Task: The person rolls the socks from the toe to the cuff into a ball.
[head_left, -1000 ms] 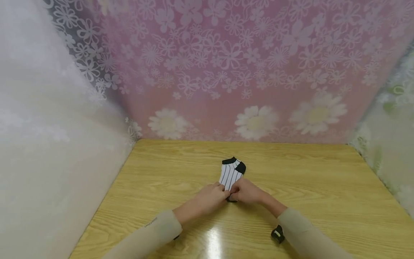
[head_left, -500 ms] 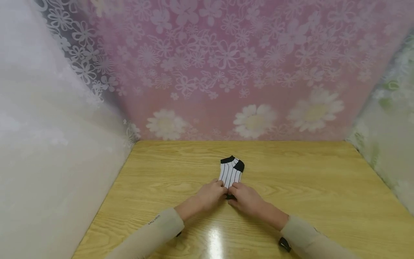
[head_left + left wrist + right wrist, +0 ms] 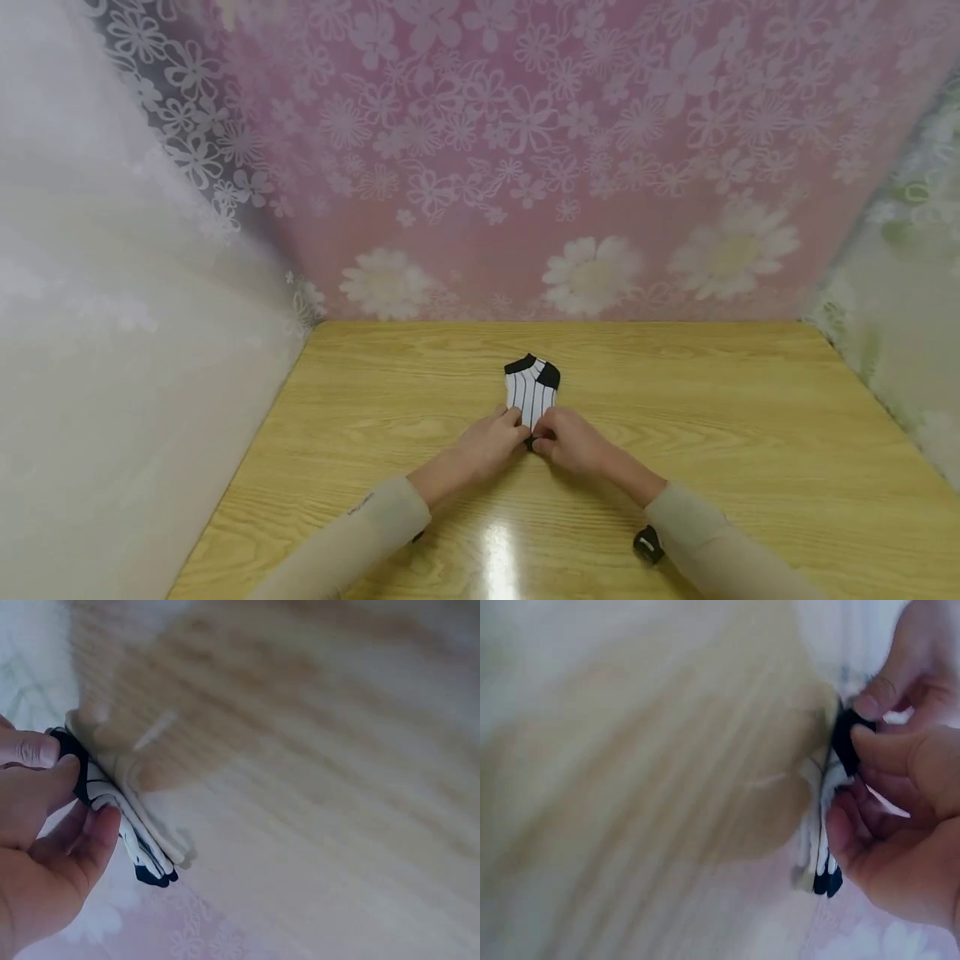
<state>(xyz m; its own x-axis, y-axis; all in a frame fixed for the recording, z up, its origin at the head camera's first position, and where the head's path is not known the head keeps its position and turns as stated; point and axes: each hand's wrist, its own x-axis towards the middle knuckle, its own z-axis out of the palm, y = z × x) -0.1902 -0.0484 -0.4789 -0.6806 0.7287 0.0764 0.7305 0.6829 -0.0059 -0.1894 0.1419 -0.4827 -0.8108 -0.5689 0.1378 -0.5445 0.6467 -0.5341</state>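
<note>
Sock (image 3: 531,393) — white, with thin dark stripes — is laid on the wood-grained table (image 3: 675,392), straight in front of the person, and its near end is held by both hands. Its long axis is pointed almost straight away from the person: the black cuff (image 3: 517,367) is set at the far left, the black heel (image 3: 550,376) at the far right, and the black toe (image 3: 531,445) at the near end, between the fingers.

The toe end is reached from 2 sides. Its left edge is covered by the left hand (image 3: 487,446), its right edge by the right hand (image 3: 573,444); neither is plainly nearer, and only a narrow strip of cloth is left visible between them. The fabric is pinched by the curled fingers and thumb of each hand. In the right wrist view, 2 thumbs are seen close together on the black toe, while the cuff and heel are left untouched beyond the fingertips.

Several layers with dark ends are shown edge-on in the wrist views; whether 1 sock or more is stacked there cannot be told. Beside the right sleeve (image 3: 738,546) a small black object (image 3: 647,545) is partly hidden, and its kind cannot be made out.
</note>
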